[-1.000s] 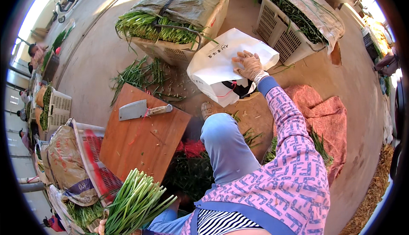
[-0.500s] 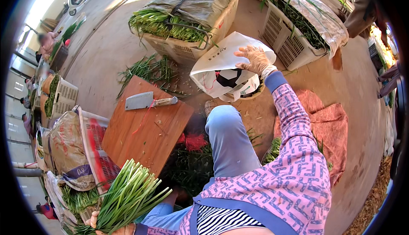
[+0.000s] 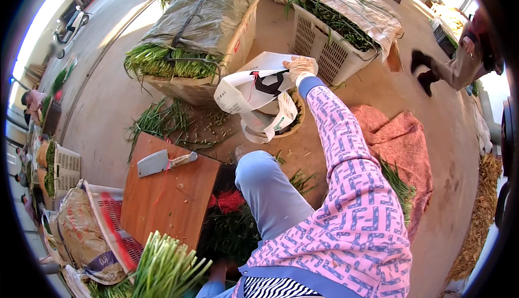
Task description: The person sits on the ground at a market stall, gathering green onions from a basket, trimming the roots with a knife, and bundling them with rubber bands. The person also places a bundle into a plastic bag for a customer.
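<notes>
My right hand [image 3: 300, 69], in a pale thin glove, reaches forward and is closed on the rim of a white bag [image 3: 232, 97]. The bag bears a black printed pattern and lies over a round tan container [image 3: 297, 115], whose inside is mostly hidden. At the lower left a bunch of long green stalks [image 3: 166, 270] stands with its pale cut ends up. My left hand is outside the picture below it. A cleaver [image 3: 154, 163] with a wooden handle lies on the brown wooden board [image 3: 162, 206], left of my knee.
Ahead stand two crates of greens, a covered crate [image 3: 232, 54] and another crate [image 3: 330, 44]. Loose greens [image 3: 157, 122] lie on the floor beyond the board. A reddish cloth [image 3: 397, 149] spreads at the right. Someone in brown trousers [image 3: 457, 73] is at the far right.
My right hand has gone from spread fingers on the bag to gripping its rim, and the bag hangs more open. The view has shifted; my left hand has left the picture. A person has appeared.
</notes>
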A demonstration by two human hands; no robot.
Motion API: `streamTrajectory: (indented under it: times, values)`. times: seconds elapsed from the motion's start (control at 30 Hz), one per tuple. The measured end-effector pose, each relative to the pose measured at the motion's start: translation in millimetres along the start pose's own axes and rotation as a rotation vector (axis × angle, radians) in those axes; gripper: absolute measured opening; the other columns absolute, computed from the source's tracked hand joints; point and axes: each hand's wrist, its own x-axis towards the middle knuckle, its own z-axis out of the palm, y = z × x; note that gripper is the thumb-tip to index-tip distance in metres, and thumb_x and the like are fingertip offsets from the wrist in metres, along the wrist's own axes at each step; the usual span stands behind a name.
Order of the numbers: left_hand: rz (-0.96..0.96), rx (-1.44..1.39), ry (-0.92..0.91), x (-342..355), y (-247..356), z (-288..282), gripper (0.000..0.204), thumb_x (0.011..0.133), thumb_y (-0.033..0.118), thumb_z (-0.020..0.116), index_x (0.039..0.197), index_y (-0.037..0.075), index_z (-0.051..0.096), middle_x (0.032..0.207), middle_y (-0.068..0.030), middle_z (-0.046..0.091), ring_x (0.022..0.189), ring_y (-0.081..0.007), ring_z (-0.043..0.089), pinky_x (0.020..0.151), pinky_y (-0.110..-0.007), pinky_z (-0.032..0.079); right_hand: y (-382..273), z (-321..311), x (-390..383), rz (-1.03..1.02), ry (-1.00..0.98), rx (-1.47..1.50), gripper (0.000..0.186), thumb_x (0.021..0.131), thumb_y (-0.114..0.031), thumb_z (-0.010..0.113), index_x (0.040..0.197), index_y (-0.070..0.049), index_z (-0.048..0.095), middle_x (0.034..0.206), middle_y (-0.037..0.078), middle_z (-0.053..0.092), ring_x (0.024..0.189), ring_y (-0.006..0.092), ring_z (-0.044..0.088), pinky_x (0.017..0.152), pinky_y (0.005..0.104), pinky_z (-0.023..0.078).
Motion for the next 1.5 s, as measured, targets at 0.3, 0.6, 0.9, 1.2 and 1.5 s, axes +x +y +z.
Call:
streamTrajectory:
  times: [0.3,0.6,0.9,1.2,1.5]
  values:
    - [-0.051,0.439,0.249,23,-22,21,0.03,0.085,0.025,0.061,0.103,0.0,0.063,0.102,-0.0154,0.067,0.093,-0.0274,0.063,0.088,-0.044,0.051,-14,-162,-68,-0.646,0.207,0.822,0.043,0.09,-0.004,0.049,0.133,-0.005,0.051,0.135,0.012,0.054,0.127,0.0233,0.049,0.108,0.0333,0.036]
    - [0.071,0.267,0.622,-1,-7,23,0.024,0.081,0.017,0.066,0.099,0.002,0.062,0.096,-0.011,0.065,0.092,-0.0247,0.062,0.087,-0.042,0.052,-204,-257,-366,-1.365,0.042,1.422,0.028,0.078,0.0,0.065,0.105,-0.009,0.067,0.091,0.01,0.066,0.078,0.0238,0.063,0.069,0.0351,0.05]
    - [0.059,0.144,0.422,-31,47,-18,0.024,0.085,0.02,0.061,0.102,0.003,0.062,0.104,-0.0138,0.064,0.097,-0.0267,0.062,0.089,-0.048,0.052,-274,-267,-405,-1.544,-0.096,1.013,0.014,0.076,-0.02,0.072,0.089,-0.017,0.074,0.093,0.007,0.063,0.088,0.0288,0.057,0.078,0.04,0.045]
    - [0.177,0.07,0.168,-36,62,-38,0.03,0.087,0.021,0.06,0.112,0.005,0.061,0.111,-0.0136,0.063,0.108,-0.0315,0.057,0.099,-0.05,0.045,-278,-245,-439,-1.517,-0.394,1.194,0.022,0.077,-0.018,0.075,0.099,-0.018,0.075,0.096,0.006,0.063,0.096,0.0262,0.054,0.088,0.0389,0.042]
    - [0.145,-0.095,-0.081,-51,67,-40,0.035,0.09,0.022,0.06,0.121,0.007,0.055,0.105,-0.0099,0.064,0.113,-0.0326,0.053,0.102,-0.051,0.041,-249,-246,-437,-1.48,-0.911,1.712,0.024,0.092,-0.009,0.059,0.114,0.001,0.063,0.102,0.008,0.061,0.1,0.0224,0.057,0.091,0.0347,0.045]
